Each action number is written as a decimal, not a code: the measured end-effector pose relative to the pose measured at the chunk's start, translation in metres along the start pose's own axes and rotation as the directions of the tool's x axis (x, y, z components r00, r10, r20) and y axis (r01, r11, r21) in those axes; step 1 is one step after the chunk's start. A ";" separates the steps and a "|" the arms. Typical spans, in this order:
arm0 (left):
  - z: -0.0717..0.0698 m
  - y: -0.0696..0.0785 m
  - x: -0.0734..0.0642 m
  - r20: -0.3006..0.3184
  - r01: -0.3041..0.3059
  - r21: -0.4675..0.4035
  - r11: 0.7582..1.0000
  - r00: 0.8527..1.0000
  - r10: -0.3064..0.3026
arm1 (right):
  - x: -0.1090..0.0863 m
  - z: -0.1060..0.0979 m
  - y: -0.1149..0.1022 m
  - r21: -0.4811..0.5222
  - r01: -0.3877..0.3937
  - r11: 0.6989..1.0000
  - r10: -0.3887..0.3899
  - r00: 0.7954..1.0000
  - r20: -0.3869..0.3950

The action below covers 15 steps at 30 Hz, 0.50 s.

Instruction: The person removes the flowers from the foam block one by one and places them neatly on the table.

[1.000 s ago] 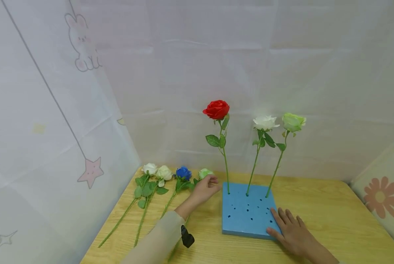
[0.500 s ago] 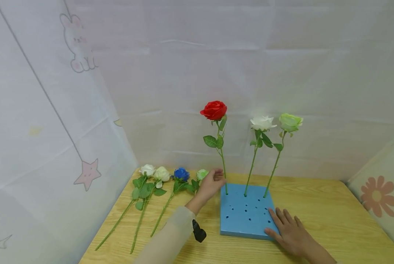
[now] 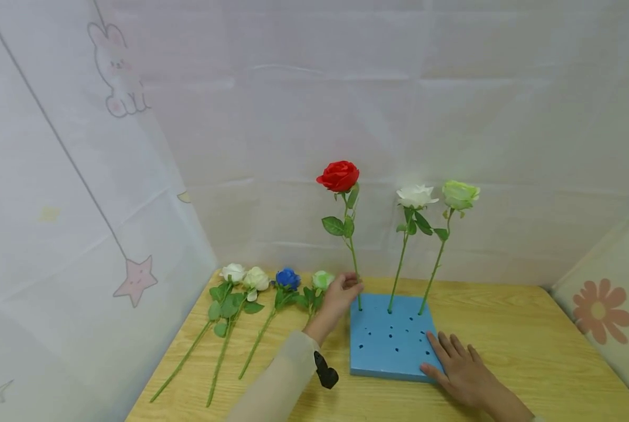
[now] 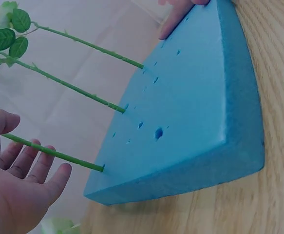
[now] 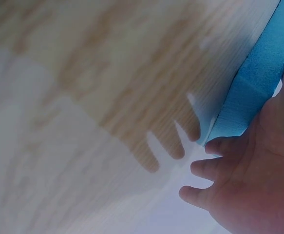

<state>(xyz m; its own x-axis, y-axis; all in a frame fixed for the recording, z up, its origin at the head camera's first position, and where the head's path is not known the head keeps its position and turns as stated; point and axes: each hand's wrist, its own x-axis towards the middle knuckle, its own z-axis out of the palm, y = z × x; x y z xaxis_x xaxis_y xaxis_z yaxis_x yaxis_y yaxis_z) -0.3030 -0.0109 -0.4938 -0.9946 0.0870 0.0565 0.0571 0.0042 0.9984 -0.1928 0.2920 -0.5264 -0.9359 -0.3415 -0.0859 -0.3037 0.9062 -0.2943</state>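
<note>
My left hand (image 3: 339,298) is at the lower stem of the red rose (image 3: 338,176). In the left wrist view the green stem (image 4: 66,157) passes between the thumb and the loosely bent fingers (image 4: 40,168), with a gap between thumb and fingertips. That stem stands in a hole near the back left corner of the blue foam block (image 3: 393,351). A white rose (image 3: 417,196) and a light green rose (image 3: 460,194) stand in holes along the same back row. My right hand (image 3: 462,372) rests with spread fingers on the block's right front edge.
Left of the block, a white rose (image 3: 233,272), a cream rose (image 3: 256,278), a blue rose (image 3: 288,278) and a green rose (image 3: 322,280) lie on the wooden table (image 3: 504,334). Several holes dot the block's top. A pale cloth backdrop (image 3: 293,117) hangs behind.
My left hand has moved right, from beside the lying green rose to the red rose's stem. The right hand has stayed on the block. The whole view has shifted slightly left.
</note>
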 end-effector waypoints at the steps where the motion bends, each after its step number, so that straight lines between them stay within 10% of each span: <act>1: 0.002 -0.001 0.000 -0.006 0.009 -0.019 1.000 1.000 -0.009 | 0.000 0.000 0.000 -0.001 -0.002 1.000 0.002 1.000 0.000; 15: 0.010 -0.013 -0.001 -0.060 -0.021 -0.084 0.996 0.998 0.016 | -0.001 -0.002 -0.004 0.014 -0.018 1.000 0.018 1.000 0.016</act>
<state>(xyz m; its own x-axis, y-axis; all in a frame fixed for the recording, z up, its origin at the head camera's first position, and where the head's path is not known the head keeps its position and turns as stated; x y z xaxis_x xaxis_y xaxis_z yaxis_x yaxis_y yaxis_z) -0.3016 -0.0008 -0.5073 -0.9969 0.0273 0.0733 0.0709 -0.0813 0.9942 -0.1913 0.2889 -0.5235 -0.9382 -0.3295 -0.1061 -0.2844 0.9085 -0.3061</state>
